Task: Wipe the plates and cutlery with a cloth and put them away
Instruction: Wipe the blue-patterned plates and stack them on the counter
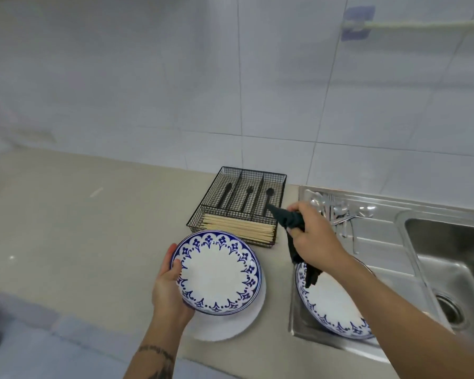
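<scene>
Head view: looked down on a beige bench (66, 228) against a white tiled wall (148, 77), steel sink (449, 255) at the right.
Left hand (170, 288): gripped the left rim of a blue-and-white plate (216, 274), thumb over the patterned border, fingers curled beneath.
Held plate: lifted and tilted, face up, above a plain white plate (230, 326) lying on the bench.
Right hand (312, 236): closed around a dark cloth (290, 220), one corner poking out toward the basket, the rest hanging down below the wrist.
Cloth tail: dangled over a second blue-and-white plate (331, 305); whether touching it, could not tell.
Second plate: rested on the sink's draining board (381, 233), partly hidden under the right forearm.
Wire basket (238, 203): black, divided, set on the bench just beside the sink edge and behind the held plate.
Basket contents: black knife (226, 194), black fork (247, 196) and black spoon (268, 198), each in its own rear compartment; pale chopsticks (238, 228) lying crosswise in the front compartment.
Silver cutlery (337, 212): heaped on the draining board beyond the right hand; single pieces hard to make out.
Wall fitting (357, 23): blurred blue shape, upper right.
</scene>
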